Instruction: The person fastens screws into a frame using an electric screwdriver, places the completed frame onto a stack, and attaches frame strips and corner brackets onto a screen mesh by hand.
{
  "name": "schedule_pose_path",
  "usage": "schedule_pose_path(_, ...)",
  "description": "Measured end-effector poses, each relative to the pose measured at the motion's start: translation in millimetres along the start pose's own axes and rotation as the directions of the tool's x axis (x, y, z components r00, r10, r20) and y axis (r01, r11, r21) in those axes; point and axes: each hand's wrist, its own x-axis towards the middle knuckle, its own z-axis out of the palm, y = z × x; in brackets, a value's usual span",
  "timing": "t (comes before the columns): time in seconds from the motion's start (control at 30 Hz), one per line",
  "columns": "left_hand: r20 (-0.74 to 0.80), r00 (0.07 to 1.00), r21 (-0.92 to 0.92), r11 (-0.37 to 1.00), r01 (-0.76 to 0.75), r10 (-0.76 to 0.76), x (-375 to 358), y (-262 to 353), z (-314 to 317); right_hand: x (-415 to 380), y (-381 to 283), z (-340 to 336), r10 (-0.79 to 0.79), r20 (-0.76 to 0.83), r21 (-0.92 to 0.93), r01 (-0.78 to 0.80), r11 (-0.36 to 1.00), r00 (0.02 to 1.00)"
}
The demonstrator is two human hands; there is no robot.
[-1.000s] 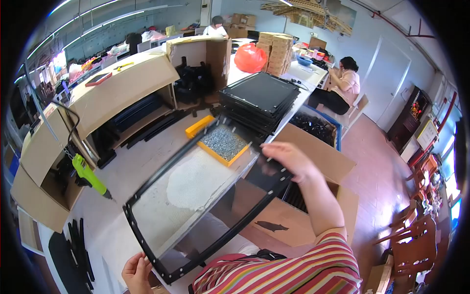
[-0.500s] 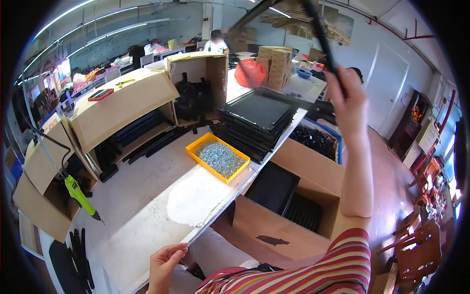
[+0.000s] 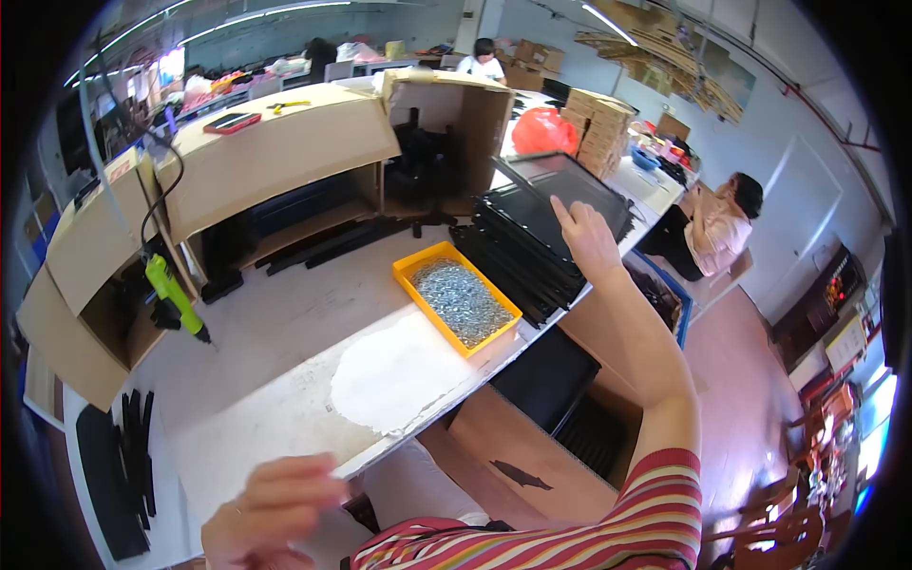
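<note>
My right hand (image 3: 589,237) is at the near edge of a black frame (image 3: 543,186), its fingers closed on the rim. The frame lies over a stack of flat black panels and frames (image 3: 522,252) at the table's right edge. Part of the rim is hidden behind the hand. My left hand (image 3: 275,508), smeared by motion, hovers over the table's front edge. Its fingers look loosely apart, and I see nothing in them. Between my hands and the stack sits a yellow tray (image 3: 407,277) filled with small metal screws.
A green electric screwdriver (image 3: 176,296) hangs at the left. Cardboard boxes (image 3: 275,142) stand along the back, with a phone (image 3: 232,123) on top. An open carton (image 3: 494,446) with black panels is below the table edge. A seated person (image 3: 722,228) is at the right.
My right hand has come down with the black frame from high up onto the stack. My left hand has moved slightly left and loosened from a pinch. The view has shifted.
</note>
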Motion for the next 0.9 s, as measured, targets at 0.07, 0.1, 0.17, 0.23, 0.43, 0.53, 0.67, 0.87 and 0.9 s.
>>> schedule_pose_path(0.07,0.052,0.98,-0.165,0.969,-0.184,0.195,24.8,-1.2,10.6,-2.0,-7.2,15.6,-0.038,0.033,-0.006,0.038,0.999,0.999)
schedule_pose_path(0.1,0.044,0.939,-0.277,0.907,-0.317,0.341,33.3,-7.6,17.4,-2.5,-8.4,22.5,-0.055,0.069,-0.026,0.057,0.998,0.996)
schedule_pose_path(0.17,-0.158,0.984,-0.353,0.926,-0.134,0.082,36.7,34.7,41.8,-2.1,-10.6,30.0,-0.058,0.063,-0.053,0.061,0.997,0.996)
schedule_pose_path(0.23,-0.456,0.88,-0.033,0.991,0.13,-0.131,36.9,66.4,70.3,2.1,-15.5,25.0,-0.045,0.09,-0.067,0.051,0.996,0.995)
schedule_pose_path(0.43,-0.55,0.786,-0.539,0.839,-0.077,-0.282,63.9,58.5,96.5,1.9,-17.6,42.4,-0.038,0.097,-0.127,0.05,0.991,0.995)
schedule_pose_path(0.53,-0.424,0.866,-0.471,0.881,0.037,-0.263,62.5,56.0,65.2,2.4,-11.1,42.1,-0.054,0.111,-0.12,0.068,0.99,0.992)
schedule_pose_path(0.67,-0.387,0.845,-0.439,0.88,0.182,-0.368,62.2,69.4,69.5,-0.1,-11.3,49.1,-0.076,0.133,-0.172,0.099,0.98,0.988)
schedule_pose_path(0.87,-0.052,0.995,-0.604,0.791,-0.101,0.088,14.8,-57.1,16.1,-6.1,-7.5,64.2,-0.105,0.071,0.026,0.103,0.994,0.992)
schedule_pose_path(0.9,-0.02,0.994,-0.574,0.813,-0.098,0.106,-0.3,-64.7,3.2,-6.1,-5.7,72.4,-0.097,0.136,0.022,0.095,0.995,0.986)
